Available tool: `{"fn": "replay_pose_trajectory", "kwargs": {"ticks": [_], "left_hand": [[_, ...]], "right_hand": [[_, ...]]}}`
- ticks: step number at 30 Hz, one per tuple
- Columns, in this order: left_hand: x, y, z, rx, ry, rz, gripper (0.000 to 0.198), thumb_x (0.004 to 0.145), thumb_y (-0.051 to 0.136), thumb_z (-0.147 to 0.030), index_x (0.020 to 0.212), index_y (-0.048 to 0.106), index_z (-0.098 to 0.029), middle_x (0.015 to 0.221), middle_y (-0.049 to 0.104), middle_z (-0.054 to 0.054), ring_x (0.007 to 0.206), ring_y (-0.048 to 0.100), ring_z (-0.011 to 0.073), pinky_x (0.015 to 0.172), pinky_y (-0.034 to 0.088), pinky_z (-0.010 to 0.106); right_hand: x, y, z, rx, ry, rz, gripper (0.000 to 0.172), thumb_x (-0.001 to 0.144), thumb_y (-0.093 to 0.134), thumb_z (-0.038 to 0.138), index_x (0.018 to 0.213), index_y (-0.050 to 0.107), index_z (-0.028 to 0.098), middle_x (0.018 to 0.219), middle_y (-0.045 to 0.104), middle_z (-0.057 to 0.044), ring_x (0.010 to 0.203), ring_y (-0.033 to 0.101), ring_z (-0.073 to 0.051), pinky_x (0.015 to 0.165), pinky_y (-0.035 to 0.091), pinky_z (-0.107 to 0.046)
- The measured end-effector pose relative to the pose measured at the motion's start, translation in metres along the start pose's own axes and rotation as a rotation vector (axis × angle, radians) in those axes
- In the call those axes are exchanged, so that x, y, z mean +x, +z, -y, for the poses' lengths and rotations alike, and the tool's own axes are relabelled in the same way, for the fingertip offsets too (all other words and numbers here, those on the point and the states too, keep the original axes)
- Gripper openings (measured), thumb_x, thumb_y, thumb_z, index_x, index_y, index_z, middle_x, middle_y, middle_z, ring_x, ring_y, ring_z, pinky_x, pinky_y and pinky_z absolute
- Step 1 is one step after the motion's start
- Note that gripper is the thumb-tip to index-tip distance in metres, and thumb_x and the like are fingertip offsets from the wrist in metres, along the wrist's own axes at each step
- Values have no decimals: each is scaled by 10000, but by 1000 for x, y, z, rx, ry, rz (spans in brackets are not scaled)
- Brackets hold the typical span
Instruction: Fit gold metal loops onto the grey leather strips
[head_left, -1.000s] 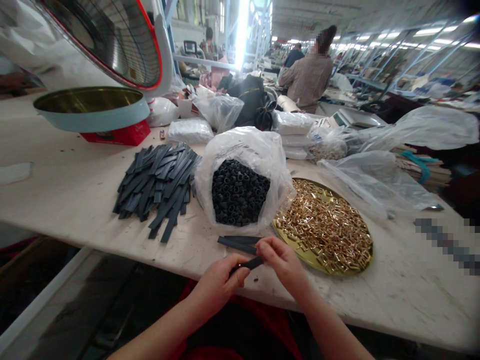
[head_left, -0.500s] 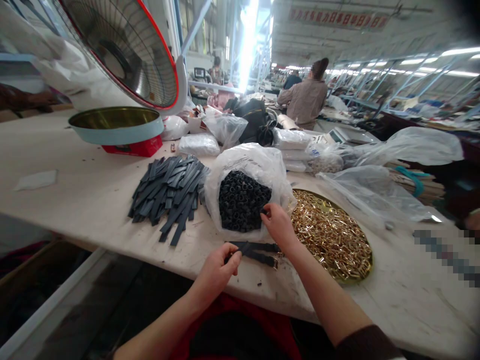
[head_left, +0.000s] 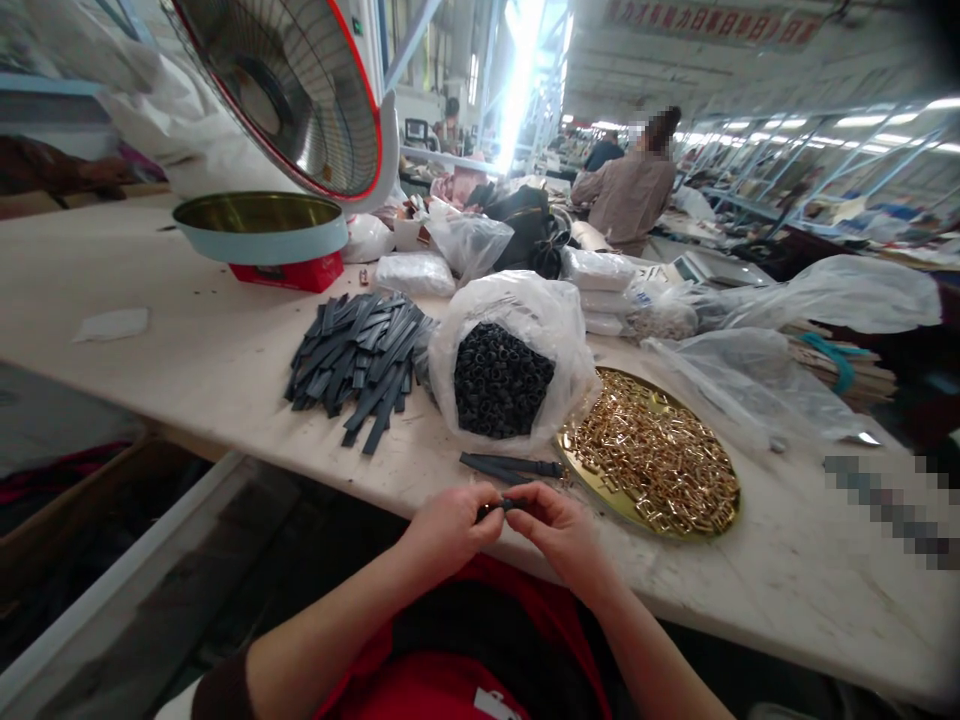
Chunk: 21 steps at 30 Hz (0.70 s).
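My left hand [head_left: 450, 520] pinches a black strap [head_left: 489, 510], most of it hidden by the fingers. Fingertips of my right hand [head_left: 559, 525] meet it and close on a small black strap loop [head_left: 511, 504], partly covered. Just beyond the hands lie black straps [head_left: 510, 464] with metal at their right end. Behind them stands a clear plastic bag [head_left: 574, 350] of black loops [head_left: 501, 385]. Gold-coloured buckles [head_left: 660, 460] are heaped on a round gold tray [head_left: 579, 480] to the right. A pile of black strips [head_left: 356, 360] sits left of the bag.
A red-rimmed fan [head_left: 300, 90] leans over a round tin [head_left: 262, 240] resting on a red box [head_left: 289, 272]. Wrapped packets [head_left: 596, 270] and plastic sheeting [head_left: 750, 380] lie at the back and right. A person [head_left: 634, 190] stands farther off. The table's front edge runs close to my body.
My right hand has come back from the bag's mouth, down and left to my left hand, with a black loop. My left hand has shifted slightly right; the view has turned a little left.
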<state>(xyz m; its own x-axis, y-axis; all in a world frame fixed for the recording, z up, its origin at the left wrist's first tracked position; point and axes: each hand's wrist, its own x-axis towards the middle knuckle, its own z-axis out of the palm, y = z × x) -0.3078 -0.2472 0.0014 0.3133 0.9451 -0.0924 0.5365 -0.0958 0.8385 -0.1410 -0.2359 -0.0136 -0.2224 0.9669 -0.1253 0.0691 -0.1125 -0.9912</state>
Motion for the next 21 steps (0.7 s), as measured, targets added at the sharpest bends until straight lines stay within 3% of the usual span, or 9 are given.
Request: {"fn": "replay_pose_trajectory", "kwargs": {"ticks": [2, 6, 10, 12, 14, 17, 21], "left_hand": [[-2, 0, -1, -95, 11, 41, 147, 801, 459, -264, 828, 574, -177, 698, 559, -19, 656, 489, 129, 600, 327, 241], [-3, 5, 1, -395, 15, 93, 305, 792, 425, -160, 1097, 432, -166, 802, 600, 0, 741, 544, 130, 693, 398, 243], [2, 12, 7, -475, -35, 47, 226, 805, 436, -176, 1030, 425, -158, 812, 618, 20, 760, 573, 140, 702, 422, 254], [4, 13, 9, -508, -60, 63, 219, 811, 458, -210, 1022, 417, -165, 782, 623, 12, 732, 580, 140, 671, 423, 249], [6, 12, 11, -528, -88, 86, 226, 806, 485, -235, 1010, 409, -174, 769, 628, 4, 705, 586, 140, 638, 418, 240], [8, 9, 12, -502, -127, 89, 229, 805, 508, -280, 991, 413, -184, 794, 640, 6, 717, 598, 146, 653, 420, 244], [9, 6, 17, -193, -237, 18, 286, 778, 553, -391, 963, 454, -197, 738, 614, -11, 649, 559, 154, 585, 377, 247]], "right_hand": [[-4, -1, -1, 30, 35, 17, 261, 648, 709, 344, 827, 642, 166, 632, 570, 24, 574, 469, -104, 553, 370, -232], [-8, 1, -4, 192, 92, 18, 286, 668, 717, 378, 848, 621, 178, 670, 600, 22, 638, 527, -112, 658, 425, -245], [-9, 4, -6, 383, 129, 85, 367, 708, 664, 487, 890, 642, 169, 804, 655, -35, 723, 576, -144, 716, 462, -272], [-9, 4, -6, 509, 195, 75, 399, 745, 593, 546, 830, 660, 162, 762, 649, -39, 664, 566, -129, 665, 471, -253], [-8, 4, -6, 594, 275, 55, 315, 725, 646, 490, 756, 652, 177, 711, 627, -11, 609, 541, -102, 610, 461, -214], [-6, 7, -7, 612, 363, 103, 247, 685, 720, 386, 844, 637, 215, 683, 597, 22, 600, 516, -88, 593, 441, -192], [-3, 11, -13, 624, 436, 226, 320, 666, 728, 424, 832, 619, 173, 620, 551, 21, 568, 471, -88, 576, 402, -197]]}}
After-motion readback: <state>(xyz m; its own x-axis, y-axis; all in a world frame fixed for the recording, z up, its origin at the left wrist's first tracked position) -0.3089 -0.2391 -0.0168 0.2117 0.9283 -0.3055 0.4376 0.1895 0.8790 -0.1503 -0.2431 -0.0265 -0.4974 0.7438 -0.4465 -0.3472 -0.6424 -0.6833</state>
